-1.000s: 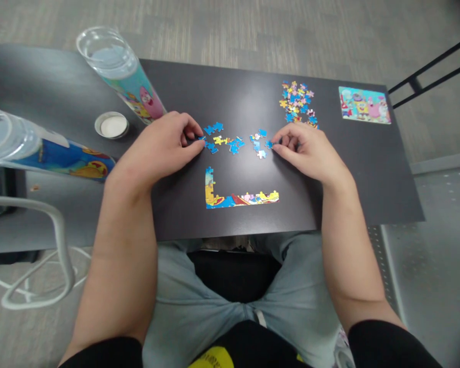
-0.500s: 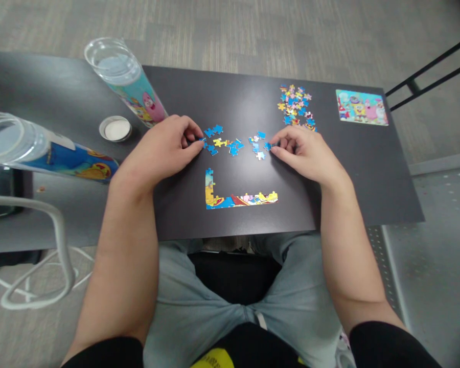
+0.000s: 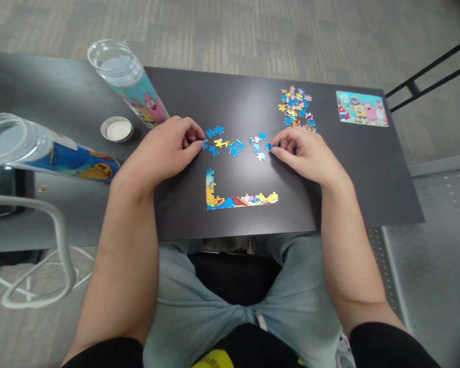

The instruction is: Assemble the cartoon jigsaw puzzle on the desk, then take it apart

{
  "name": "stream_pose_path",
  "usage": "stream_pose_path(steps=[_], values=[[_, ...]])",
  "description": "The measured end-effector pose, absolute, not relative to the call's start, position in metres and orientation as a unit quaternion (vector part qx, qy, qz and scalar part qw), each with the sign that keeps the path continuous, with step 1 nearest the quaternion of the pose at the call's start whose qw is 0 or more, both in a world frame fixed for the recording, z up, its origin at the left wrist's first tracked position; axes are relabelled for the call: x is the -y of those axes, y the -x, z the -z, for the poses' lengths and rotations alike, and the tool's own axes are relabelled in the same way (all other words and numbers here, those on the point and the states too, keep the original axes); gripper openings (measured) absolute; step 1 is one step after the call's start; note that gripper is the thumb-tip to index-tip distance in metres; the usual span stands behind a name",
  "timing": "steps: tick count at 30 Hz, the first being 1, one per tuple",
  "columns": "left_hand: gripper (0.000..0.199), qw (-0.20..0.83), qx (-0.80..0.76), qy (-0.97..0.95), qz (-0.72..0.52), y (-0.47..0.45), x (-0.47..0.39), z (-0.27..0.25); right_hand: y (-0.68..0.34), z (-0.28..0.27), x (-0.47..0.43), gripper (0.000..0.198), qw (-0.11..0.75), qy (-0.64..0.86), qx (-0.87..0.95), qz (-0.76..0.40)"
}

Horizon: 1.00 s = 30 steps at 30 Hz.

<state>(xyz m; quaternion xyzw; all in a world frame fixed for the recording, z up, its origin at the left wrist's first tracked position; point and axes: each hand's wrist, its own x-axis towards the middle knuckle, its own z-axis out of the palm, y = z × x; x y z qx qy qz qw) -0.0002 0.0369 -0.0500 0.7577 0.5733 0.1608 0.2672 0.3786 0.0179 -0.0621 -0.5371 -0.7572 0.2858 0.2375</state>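
My left hand rests on the dark table with thumb and fingertips closed on a blue puzzle piece at the left end of a loose group. Opposite it, my right hand pinches another blue puzzle piece. Between the hands lie several loose pieces, among them a yellow puzzle piece and a pale blue one. Nearer to me, joined pieces form an L-shaped puzzle border, its left side and bottom edge fitted together.
Beyond my right hand is a pile of mixed puzzle pieces. A picture card lies at the far right. Two clear-topped cartoon tubes, one teal and one blue, stand at left beside a round white lid. A white cable loops at lower left.
Both hands keep their places and their pinched pieces. The whole view has shifted very slightly; no piece has visibly moved on the table.
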Motion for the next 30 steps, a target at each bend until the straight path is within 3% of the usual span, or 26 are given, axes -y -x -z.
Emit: stream_pose_path(steps=[13, 19, 21, 30], values=[[0.025, 0.251, -0.576, -0.760, -0.165, -0.001, -0.037, 0.050, -0.381, 0.062, -0.017, 0.005, 0.235, 0.534, 0.759, -0.289], [0.032, 0.255, -0.578, -0.751, -0.190, 0.001, -0.035, 0.057, -0.384, 0.070, -0.018, 0.044, 0.219, 0.507, 0.791, -0.263], [0.035, 0.260, -0.577, -0.749, -0.195, 0.001, -0.035, 0.058, -0.386, 0.075, -0.020, 0.047, 0.216, 0.495, 0.811, -0.225], [0.032, 0.253, -0.581, -0.753, -0.178, -0.001, -0.035, 0.054, -0.364, 0.074, -0.018, 0.022, 0.268, 0.582, 0.743, -0.195]])
